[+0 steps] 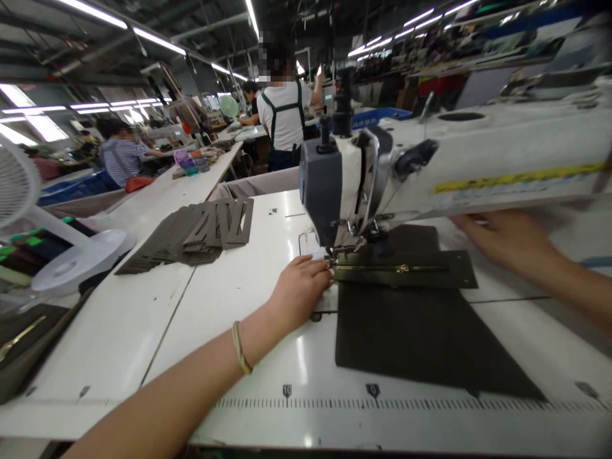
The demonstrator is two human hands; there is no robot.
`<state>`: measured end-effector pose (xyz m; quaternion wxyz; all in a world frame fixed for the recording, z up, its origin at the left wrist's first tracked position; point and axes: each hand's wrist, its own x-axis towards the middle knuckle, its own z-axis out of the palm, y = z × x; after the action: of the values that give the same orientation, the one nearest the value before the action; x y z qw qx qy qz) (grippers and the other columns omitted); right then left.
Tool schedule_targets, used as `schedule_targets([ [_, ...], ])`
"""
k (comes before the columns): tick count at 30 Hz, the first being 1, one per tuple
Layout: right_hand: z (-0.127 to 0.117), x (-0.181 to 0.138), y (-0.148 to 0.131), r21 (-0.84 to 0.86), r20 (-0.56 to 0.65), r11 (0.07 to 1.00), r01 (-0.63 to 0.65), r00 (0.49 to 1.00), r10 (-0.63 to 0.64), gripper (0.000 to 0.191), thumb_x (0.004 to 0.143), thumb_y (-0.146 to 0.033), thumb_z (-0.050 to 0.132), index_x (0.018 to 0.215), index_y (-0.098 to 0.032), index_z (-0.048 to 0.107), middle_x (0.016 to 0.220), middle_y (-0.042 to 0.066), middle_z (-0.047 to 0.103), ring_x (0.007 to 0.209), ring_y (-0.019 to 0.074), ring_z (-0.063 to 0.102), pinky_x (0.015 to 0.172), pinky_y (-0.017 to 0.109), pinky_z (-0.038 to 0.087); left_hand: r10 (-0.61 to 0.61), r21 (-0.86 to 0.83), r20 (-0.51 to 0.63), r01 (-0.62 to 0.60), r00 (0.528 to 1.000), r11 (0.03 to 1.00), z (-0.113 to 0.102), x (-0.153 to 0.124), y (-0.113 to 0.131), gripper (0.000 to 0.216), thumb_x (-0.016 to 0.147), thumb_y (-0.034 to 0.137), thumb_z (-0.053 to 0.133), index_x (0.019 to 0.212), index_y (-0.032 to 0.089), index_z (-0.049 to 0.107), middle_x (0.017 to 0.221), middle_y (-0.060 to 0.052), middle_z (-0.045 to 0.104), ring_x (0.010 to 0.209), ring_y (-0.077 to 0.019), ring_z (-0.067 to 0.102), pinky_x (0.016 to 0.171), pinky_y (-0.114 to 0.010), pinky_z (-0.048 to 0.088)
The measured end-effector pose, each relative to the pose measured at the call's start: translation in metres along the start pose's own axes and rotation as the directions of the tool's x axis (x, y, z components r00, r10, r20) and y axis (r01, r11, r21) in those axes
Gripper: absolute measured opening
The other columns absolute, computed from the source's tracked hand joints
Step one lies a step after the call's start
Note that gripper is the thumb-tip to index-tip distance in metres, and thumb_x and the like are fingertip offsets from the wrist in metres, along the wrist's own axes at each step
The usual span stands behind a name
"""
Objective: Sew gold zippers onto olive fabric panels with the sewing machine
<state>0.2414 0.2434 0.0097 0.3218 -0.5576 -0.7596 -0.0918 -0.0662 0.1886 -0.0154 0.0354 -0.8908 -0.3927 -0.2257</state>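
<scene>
White surface [253, 376] space under the sewing machine [321, 191] carries a zippered strip [463, 271] over a dark panel [421, 341], the left hand [301, 290] resting outstretched fingers at its left end, apparently to steady it, the right hand's [502, 236] fingers too hidden to judge.

Wears a thin, plain yellow-green band [240, 349], soft-looking and seemingly doubled, round the left wrist [261, 328], just behind the left hand [301, 288], and shows a bare left forearm [186, 389] and a bare right forearm [568, 280] out to the edges of view, with the right hand [500, 237] slightly blurred.
</scene>
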Motion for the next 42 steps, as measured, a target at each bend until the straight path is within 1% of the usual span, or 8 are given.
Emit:
schedule_targets([
  [3,-0.013,-0.037,-0.033,0.079,-0.009,0.979,0.185,0.983,-0.185,0.022,0.09,-0.029,0.047,0.088,-0.014,0.063,0.087,0.01,0.065,0.08,0.0164,0.061,0.068,0.027,0.046,-0.012,0.042,0.025,0.011,1.0,0.999,0.001,0.005,0.0,0.014,0.087,0.012,0.05,0.092,0.012,0.063,0.093,-0.006,0.068,0.087,-0.0179,0.063,0.086,-0.033,0.045],
  [6,-0.006,-0.053,-0.08,0.188,0.087,0.885,0.425,0.891,-0.446,0.022,0.09,-0.024,0.043,0.096,-0.016,0.063,0.09,0.007,0.068,0.077,0.0169,0.063,0.071,0.029,0.047,-0.119,0.079,0.046,0.115,0.992,0.99,-0.004,0.013,0.005,0.013,0.085,0.011,0.052,0.084,0.014,0.065,0.079,-0.004,0.069,0.076,-0.0181,0.064,0.077,-0.032,0.046],
  [10,0.026,-0.04,-0.115,0.06,0.355,0.941,0.334,0.874,-0.333,0.03,0.089,-0.03,0.042,0.103,-0.013,0.062,0.083,0.01,0.069,0.067,0.0227,0.064,0.057,0.032,0.045,-0.182,0.082,0.052,0.177,0.982,0.981,-0.007,0.017,0.007,0.014,0.085,0.013,0.052,0.079,0.015,0.065,0.075,-0.003,0.069,0.072,-0.0189,0.064,0.071,-0.031,0.045],
  [16,0.04,-0.039,-0.116,0.123,0.369,0.942,0.313,0.867,-0.336,0.028,0.09,-0.029,0.041,0.106,-0.017,0.061,0.084,0.007,0.07,0.067,0.0204,0.064,0.057,0.029,0.042,-0.152,0.007,0.025,0.151,0.988,0.988,-0.002,0.012,0.006,0.009,0.084,0.013,0.056,0.086,0.016,0.064,0.085,-0.003,0.069,0.082,-0.018,0.063,0.079,-0.032,0.043],
  [21,0.037,-0.04,-0.119,-0.021,0.376,0.965,0.263,0.896,-0.236,0.035,0.086,-0.037,0.044,0.107,-0.013,0.06,0.075,0.009,0.068,0.058,0.0225,0.062,0.05,0.03,0.038,-0.207,-0.009,0.023,0.207,0.978,0.978,-0.003,0.014,0.005,0.013,0.087,0.013,0.051,0.082,0.015,0.063,0.079,-0.002,0.068,0.076,-0.0168,0.063,0.075,-0.031,0.044],
  [31,0.031,-0.042,-0.116,0.147,0.214,0.892,0.427,0.867,-0.45,0.023,0.089,-0.025,0.045,0.083,-0.018,0.066,0.067,0.003,0.066,0.055,0.0153,0.058,0.053,0.028,0.039,-0.029,0.166,0.061,0.018,0.998,0.986,0.003,0.006,0.011,0.011,0.086,0.014,0.054,0.093,0.014,0.062,0.09,-0.006,0.065,0.086,-0.0181,0.061,0.087,-0.035,0.043],
  [35,0.028,-0.039,-0.116,0.001,0.005,0.881,0.473,0.881,-0.473,0.024,0.089,-0.02,0.044,0.088,-0.013,0.067,0.08,0.009,0.067,0.073,0.0208,0.059,0.065,0.034,0.045,-0.013,0.209,0.058,0.0,0.998,0.978,0.003,0.006,0.013,0.011,0.086,0.015,0.053,0.094,0.015,0.061,0.092,-0.006,0.064,0.085,-0.0183,0.06,0.088,-0.036,0.043],
  [42,0.045,-0.037,-0.113,0.092,0.145,0.868,0.489,0.855,-0.497,0.03,0.087,-0.016,0.042,0.106,-0.002,0.061,0.112,0.016,0.062,0.104,0.0229,0.056,0.095,0.036,0.043,-0.015,0.205,0.041,0.006,0.999,0.979,0.001,0.007,0.013,0.014,0.087,0.013,0.048,0.092,0.016,0.061,0.094,-0.005,0.065,0.087,-0.0183,0.061,0.089,-0.038,0.042],
])
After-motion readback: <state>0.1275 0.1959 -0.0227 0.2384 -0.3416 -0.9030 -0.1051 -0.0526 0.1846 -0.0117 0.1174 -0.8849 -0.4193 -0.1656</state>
